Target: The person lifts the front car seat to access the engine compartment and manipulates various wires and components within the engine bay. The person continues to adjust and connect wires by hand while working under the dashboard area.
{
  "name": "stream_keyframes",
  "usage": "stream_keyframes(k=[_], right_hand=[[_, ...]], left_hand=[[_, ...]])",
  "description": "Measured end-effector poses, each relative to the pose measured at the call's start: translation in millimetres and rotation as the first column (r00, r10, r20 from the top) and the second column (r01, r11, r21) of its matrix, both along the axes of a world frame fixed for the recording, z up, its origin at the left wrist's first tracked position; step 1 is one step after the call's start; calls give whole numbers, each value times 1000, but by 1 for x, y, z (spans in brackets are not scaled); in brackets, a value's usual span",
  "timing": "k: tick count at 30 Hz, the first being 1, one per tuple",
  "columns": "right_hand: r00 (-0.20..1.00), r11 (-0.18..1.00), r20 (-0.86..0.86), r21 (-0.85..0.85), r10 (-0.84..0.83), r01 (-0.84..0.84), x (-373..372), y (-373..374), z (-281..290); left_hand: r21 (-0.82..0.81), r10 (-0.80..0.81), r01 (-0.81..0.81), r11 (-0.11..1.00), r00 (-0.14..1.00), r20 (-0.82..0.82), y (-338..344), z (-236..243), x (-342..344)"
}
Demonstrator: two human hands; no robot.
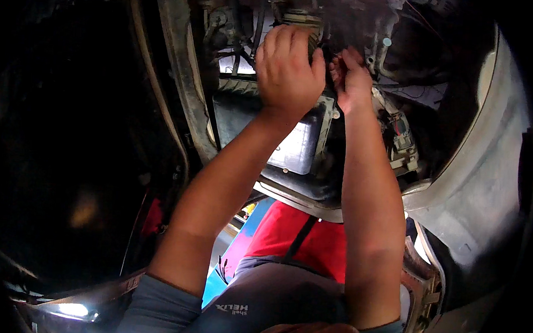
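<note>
Both my arms reach up into a vehicle's engine bay. My left hand (pixel 290 69) curls over a dark ribbed hose (pixel 313 42), which shows between its fingers and thumb; the fingertips are hidden behind it. Just to the right, my right hand (pixel 353 80) has its fingers bent and drawn together beside dark parts. Whatever it holds, if anything, is too dark to make out. Below the left hand sits a black plastic box (pixel 236 114) with a ribbed edge and bright glare on its face.
A pale metal body panel (pixel 476 205) curves along the right. On the left, a worn metal edge (pixel 185 62) borders a large dark panel (pixel 72 128). A wiring connector (pixel 400 133) lies right of my right forearm. A bright lamp (pixel 73 308) shines at lower left.
</note>
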State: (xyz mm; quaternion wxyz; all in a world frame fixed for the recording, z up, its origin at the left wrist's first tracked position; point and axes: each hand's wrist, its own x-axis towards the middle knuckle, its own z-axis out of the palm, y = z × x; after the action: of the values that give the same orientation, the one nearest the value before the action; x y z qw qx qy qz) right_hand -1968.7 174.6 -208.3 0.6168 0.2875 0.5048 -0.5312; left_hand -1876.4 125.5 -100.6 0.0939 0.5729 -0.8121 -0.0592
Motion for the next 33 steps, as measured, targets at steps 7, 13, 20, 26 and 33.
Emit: stream_keyframes(k=[7, 13, 20, 26, 33], right_hand=[[996, 995, -32, -58, 81, -83, -2, 4, 6], [984, 993, -132, -9, 118, -120, 5, 4, 5], [972, 985, -161, -7, 170, -173, 1, 4, 19], [981, 991, -152, -38, 123, -130, 5, 6, 19], [991, 993, -102, -73, 82, -89, 0, 2, 22]], left_hand=[[-12, -1, 1, 1000, 999, 33, 1, 1, -1], [-9, -9, 9, 1000, 999, 33, 1, 1, -1], [-1, -2, 2, 1000, 999, 37, 1, 2, -2], [0, -4, 4, 1000, 999, 53, 0, 0, 0], [26, -11, 9, 1000, 997, 78, 1, 2, -2]])
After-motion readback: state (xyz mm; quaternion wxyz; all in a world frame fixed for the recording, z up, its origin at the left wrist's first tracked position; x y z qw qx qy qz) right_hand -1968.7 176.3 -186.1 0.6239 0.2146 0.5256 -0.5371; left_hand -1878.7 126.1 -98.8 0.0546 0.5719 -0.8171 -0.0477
